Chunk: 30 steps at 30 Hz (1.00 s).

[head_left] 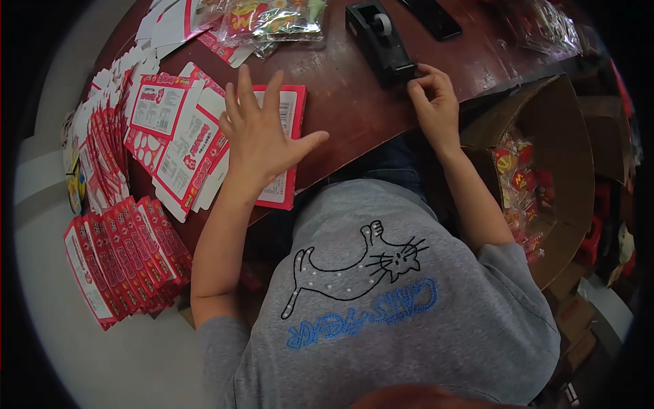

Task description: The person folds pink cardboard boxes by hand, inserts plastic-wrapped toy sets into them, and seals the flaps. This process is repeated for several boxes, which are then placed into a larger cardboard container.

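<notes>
My left hand (262, 133) is spread wide, palm down, over a red-and-white box (298, 109) lying at the table's near edge. It covers much of the box's top, where a barcode panel shows beside the fingers. On the other side, my right hand (438, 102) has thumb and forefinger pinched together right at the front end of a black tape dispenser (381, 44). Whatever sits between those fingertips is too small to make out. A roll of tape (383, 25) is mounted in the dispenser.
Flattened printed cartons (187, 150) overlap left of my left hand, beside a fanned stack (105, 146). Folded red boxes (126, 262) stand in a row lower left. Clear-bagged items (272, 20) and a black phone (432, 17) lie farther back. A cardboard box (572, 136) holds wrapped pieces (521, 177).
</notes>
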Available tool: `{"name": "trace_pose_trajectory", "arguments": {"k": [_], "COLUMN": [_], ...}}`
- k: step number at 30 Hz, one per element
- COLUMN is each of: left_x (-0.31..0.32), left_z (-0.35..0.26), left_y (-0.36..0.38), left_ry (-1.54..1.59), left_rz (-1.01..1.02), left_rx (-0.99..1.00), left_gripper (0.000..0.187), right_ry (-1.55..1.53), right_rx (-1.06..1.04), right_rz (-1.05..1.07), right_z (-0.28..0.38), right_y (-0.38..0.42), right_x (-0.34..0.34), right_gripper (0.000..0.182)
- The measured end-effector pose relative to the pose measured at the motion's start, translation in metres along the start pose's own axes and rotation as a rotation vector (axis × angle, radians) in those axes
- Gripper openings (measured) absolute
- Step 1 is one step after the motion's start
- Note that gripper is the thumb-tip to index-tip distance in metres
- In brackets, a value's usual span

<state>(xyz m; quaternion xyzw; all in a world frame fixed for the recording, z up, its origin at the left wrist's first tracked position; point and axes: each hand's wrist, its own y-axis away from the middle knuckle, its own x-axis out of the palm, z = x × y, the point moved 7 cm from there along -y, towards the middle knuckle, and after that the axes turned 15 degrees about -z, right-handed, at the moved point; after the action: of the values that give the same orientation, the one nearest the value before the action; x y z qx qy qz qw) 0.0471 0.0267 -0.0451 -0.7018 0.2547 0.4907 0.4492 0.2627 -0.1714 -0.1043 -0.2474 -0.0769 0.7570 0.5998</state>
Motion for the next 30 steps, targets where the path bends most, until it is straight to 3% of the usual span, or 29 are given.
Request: {"name": "trace_pose_trajectory", "arguments": {"k": [2,4,5,6,8,12,14,18,24,30], "left_x": [0.007,0.029,0.027,0.023,0.009,0.002,0.003,0.005,0.004,0.004], "left_z": [0.017,0.030,0.034,0.016,-0.014,-0.010,-0.001,0.003,0.000,0.009], "left_y": [-0.003,0.007,0.010,0.013,0.031,0.039,0.040,0.041,0.042,0.042], "left_ry": [-0.124,0.018,0.010,0.122,0.238,0.274,0.440,0.492,0.414,0.623], "left_rz": [0.007,0.193,0.197,0.222,0.297,0.212,0.164,0.130,0.141,0.061], "left_rx": [-0.090,-0.171,-0.177,0.052,0.402,0.431,0.315,0.293,0.390,0.249], "left_gripper": [0.091,0.096,0.096,0.099,0.107,0.108,0.109,0.111,0.104,0.090], "right_ry": [0.005,-0.086,-0.164,-0.167,-0.117,-0.101,-0.022,0.016,-0.030,-0.107], "right_rx": [-0.020,-0.018,0.058,0.070,0.187,-0.008,-0.166,-0.209,-0.220,-0.016], "right_rz": [0.000,-0.039,0.050,0.053,0.508,0.743,0.880,0.957,0.942,1.006], "right_z": [0.002,0.023,0.027,0.038,0.055,0.082,0.092,0.091,0.075,0.065], "right_y": [0.003,0.000,0.003,0.003,0.016,0.027,0.038,0.049,0.058,0.055], "right_x": [-0.003,-0.014,-0.011,-0.013,0.011,0.050,0.071,0.102,0.117,0.120], "right_gripper": [0.013,0.010,0.015,0.015,0.027,0.039,0.048,0.049,0.032,0.026]}}
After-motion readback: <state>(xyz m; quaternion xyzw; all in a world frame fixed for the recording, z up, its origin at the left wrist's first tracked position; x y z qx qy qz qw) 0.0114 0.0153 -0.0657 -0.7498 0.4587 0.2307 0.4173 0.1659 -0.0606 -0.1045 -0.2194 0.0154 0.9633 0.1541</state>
